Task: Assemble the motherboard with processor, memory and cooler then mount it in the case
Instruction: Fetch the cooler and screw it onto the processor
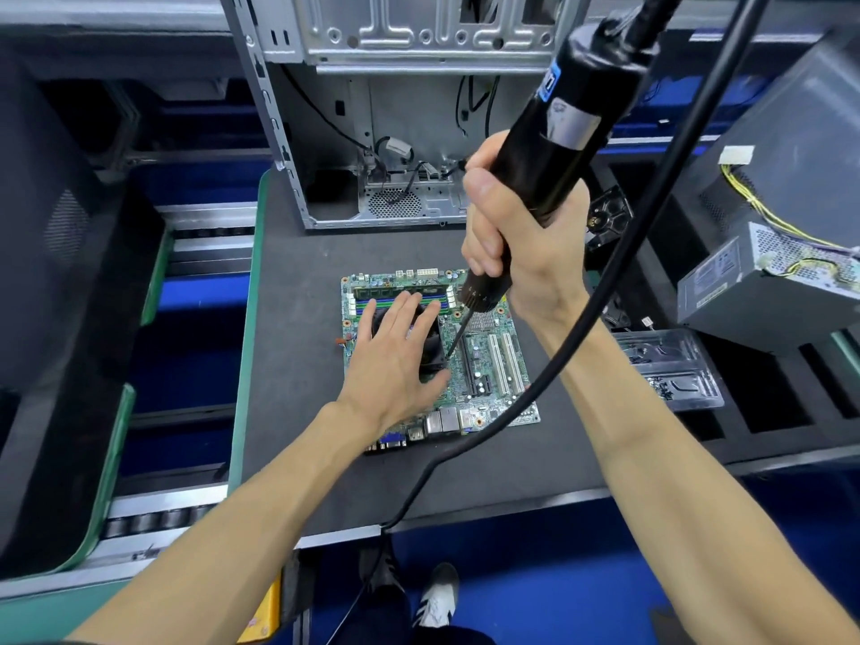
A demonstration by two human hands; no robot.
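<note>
Head view, looking down past two bare forearms onto a dark grey work mat (298, 346). Nearest the body, the left hand (395, 356) lies flat with straight, spread fingers on top of the black cooler (430, 349), pressing it down onto the motherboard (493, 365); it curls round nothing. Just right of that hand and higher, the right hand (516, 239) has fingers and thumb wrapped tightly round the black barrel of an electric screwdriver (558, 132), held tilted with its thin bit (458, 337) running down and left to touch the cooler's right edge, close beside the left fingertips. A thick black cable (605, 290) loops from the tool's top down across the right forearm towards the floor.

Under both hands the board is a green square lying flat on the mat. Beyond the left fingertips runs a seated memory stick (400, 287) alongside blue and black slots; right of the bit stand two white expansion slots and a black one, with a small silver heatsink above them. Metal rear ports line the board's near edge, below the left wrist.

Further off, beyond the right hand, the silver computer case (335, 132) stands open on the mat, loose wires hanging inside. Far right of the grip sits a grey power supply (763, 281) with yellow leads, and below it a clear plastic tray (670, 365).
</note>
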